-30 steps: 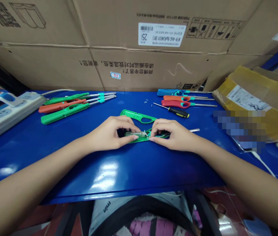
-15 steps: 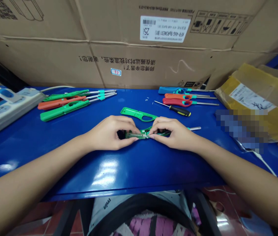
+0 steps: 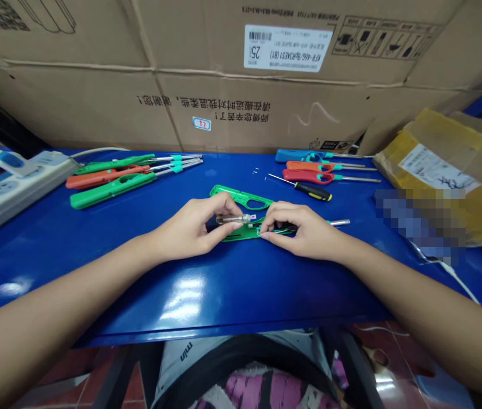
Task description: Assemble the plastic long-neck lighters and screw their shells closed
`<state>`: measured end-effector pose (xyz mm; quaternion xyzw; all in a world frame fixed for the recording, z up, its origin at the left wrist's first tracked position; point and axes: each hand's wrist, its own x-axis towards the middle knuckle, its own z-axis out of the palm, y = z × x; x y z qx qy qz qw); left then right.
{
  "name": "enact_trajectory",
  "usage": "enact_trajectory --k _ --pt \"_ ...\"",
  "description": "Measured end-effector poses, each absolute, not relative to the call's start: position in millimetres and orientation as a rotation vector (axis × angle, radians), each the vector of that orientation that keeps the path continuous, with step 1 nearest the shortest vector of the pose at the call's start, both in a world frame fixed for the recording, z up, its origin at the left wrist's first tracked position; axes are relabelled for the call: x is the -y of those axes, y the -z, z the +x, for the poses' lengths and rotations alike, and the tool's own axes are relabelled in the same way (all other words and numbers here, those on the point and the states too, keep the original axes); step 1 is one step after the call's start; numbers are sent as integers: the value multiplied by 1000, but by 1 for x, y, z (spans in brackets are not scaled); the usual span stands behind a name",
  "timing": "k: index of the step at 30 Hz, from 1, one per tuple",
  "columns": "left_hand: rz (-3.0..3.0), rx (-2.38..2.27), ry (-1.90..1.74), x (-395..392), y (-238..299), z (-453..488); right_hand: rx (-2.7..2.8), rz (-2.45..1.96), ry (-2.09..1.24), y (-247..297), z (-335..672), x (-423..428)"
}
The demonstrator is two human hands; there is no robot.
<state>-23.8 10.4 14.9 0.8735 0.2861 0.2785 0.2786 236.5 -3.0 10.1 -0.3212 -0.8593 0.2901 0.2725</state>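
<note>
Between the thumb and fingers of my left hand point(image 3: 193, 227) is a small clear fuel tank point(image 3: 235, 218) with a valve fitting on its right end. It is held just above an opened green lighter half point(image 3: 243, 233) on the table. My right hand point(image 3: 294, 226) is closed at that half, its thumb and index fingertips pinched near thin wire-like parts; the exact grip is partly hidden. A metal tube point(image 3: 339, 222) sticks out to the right beyond my right hand. Behind both hands lies the matching green shell half point(image 3: 229, 195), inner side up.
Several lighters point(image 3: 113, 189) lie at the left beside a power strip point(image 3: 23, 190). More lighters point(image 3: 309, 177) and a screwdriver point(image 3: 314, 191) lie at the back right. Small white bits point(image 3: 255, 171) are behind the shell. A cardboard box point(image 3: 223, 74) borders the back; a taped package point(image 3: 445, 176) sits right.
My left hand has raised the fuel tank slightly out of the green lighter half, uncovering the shell beneath. My right hand has stayed almost in place.
</note>
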Motion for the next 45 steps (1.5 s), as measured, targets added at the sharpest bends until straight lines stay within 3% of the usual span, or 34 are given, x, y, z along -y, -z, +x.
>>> enact_trajectory --k 8,15,45 --pt "2470 -884 -627 -6 -26 -21 2301 -857 -771 -8 236 2" --pt "2592 -675 -480 -10 -19 -21 2331 -843 -746 -8 239 2" --pt "2622 -695 -601 -7 -9 -15 2359 -846 -711 -9 235 3"
